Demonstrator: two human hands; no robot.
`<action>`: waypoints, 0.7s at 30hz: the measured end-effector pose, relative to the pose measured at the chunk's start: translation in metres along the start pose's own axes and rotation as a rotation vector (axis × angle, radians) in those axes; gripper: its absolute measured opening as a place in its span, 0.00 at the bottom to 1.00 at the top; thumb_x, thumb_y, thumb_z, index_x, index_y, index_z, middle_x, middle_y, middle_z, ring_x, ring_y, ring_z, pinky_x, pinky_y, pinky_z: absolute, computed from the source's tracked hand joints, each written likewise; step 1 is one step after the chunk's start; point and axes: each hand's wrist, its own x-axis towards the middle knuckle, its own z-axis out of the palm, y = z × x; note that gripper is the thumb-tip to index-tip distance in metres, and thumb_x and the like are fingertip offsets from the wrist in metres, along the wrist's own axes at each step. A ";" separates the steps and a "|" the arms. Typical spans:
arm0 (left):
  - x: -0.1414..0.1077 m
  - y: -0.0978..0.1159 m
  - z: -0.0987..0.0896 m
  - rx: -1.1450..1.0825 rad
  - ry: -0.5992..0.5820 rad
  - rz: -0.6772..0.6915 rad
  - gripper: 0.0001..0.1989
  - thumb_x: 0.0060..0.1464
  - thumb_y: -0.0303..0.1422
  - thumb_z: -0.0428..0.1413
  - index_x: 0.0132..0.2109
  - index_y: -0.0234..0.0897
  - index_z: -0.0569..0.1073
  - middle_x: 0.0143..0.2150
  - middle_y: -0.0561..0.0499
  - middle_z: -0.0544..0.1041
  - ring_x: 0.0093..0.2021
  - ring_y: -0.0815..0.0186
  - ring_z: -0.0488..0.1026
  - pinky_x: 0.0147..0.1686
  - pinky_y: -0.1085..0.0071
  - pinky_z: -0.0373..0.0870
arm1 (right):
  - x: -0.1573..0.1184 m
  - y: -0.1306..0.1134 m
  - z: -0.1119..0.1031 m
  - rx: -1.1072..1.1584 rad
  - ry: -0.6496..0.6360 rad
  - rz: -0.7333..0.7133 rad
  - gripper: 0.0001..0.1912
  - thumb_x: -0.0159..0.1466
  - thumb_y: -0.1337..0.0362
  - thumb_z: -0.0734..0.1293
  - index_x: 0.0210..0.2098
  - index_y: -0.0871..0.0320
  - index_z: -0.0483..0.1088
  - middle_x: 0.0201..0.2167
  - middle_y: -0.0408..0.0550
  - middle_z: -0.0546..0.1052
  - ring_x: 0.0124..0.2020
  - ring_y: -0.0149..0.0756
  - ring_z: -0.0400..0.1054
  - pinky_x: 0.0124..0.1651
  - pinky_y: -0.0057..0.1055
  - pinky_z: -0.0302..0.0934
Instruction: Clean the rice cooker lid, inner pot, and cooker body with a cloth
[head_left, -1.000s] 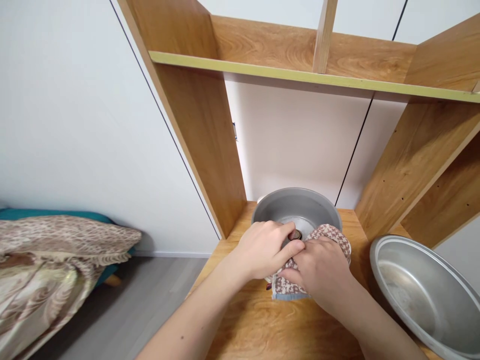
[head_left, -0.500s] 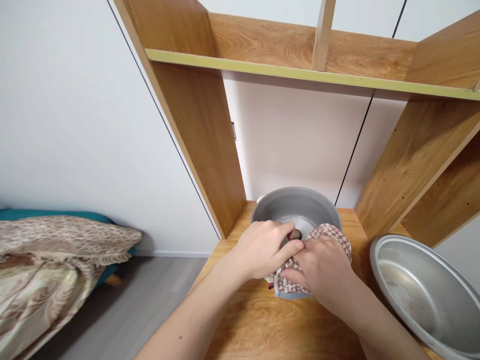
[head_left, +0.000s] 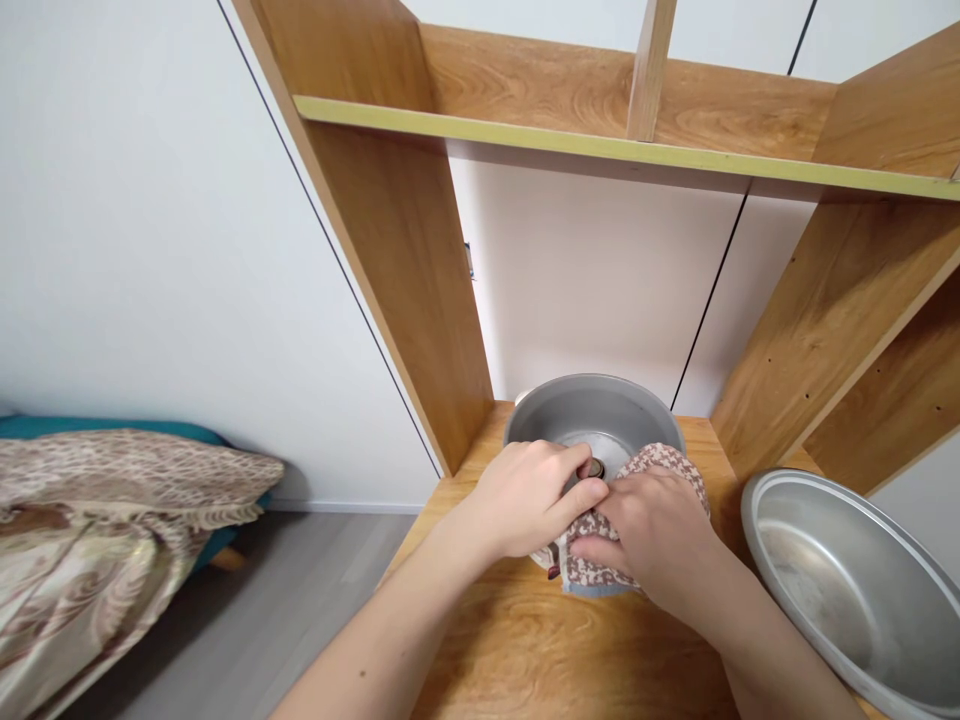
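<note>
We note a patterned cloth, mottled brown and off-white in small broken checks, creased, with a pale blue strip along its lower edge. Its long axis slants from upper right to lower left, the blue-edged end toward us. It lies bunched over the near side of a round grey pot, which stands upright, mouth up, on a wooden surface. Right hand: closed on the cloth, thumb low. Left hand: at the pot's near rim, fingers curled inward, thumb reaching the right hand; we cannot tell what it clasps. To the right we record a silvery oval basin, tilted.
</note>
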 end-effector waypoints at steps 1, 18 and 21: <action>0.000 0.000 0.000 -0.001 0.001 0.003 0.19 0.64 0.46 0.40 0.33 0.41 0.65 0.28 0.50 0.75 0.27 0.62 0.66 0.30 0.66 0.52 | 0.000 0.001 -0.001 0.005 0.001 0.001 0.17 0.66 0.49 0.76 0.42 0.57 0.82 0.37 0.50 0.86 0.43 0.48 0.81 0.49 0.38 0.64; 0.001 0.002 0.002 0.067 0.038 0.007 0.20 0.66 0.45 0.41 0.33 0.41 0.70 0.26 0.51 0.74 0.26 0.62 0.67 0.27 0.65 0.52 | 0.002 -0.002 0.010 -0.028 0.089 0.023 0.18 0.63 0.46 0.78 0.37 0.56 0.83 0.33 0.51 0.85 0.39 0.47 0.81 0.47 0.37 0.66; 0.001 0.003 0.001 0.064 0.029 -0.003 0.20 0.66 0.44 0.42 0.35 0.41 0.71 0.27 0.50 0.74 0.27 0.61 0.68 0.28 0.66 0.52 | 0.004 -0.002 0.014 -0.024 0.103 0.021 0.18 0.63 0.46 0.77 0.36 0.56 0.82 0.33 0.52 0.85 0.38 0.46 0.81 0.47 0.37 0.66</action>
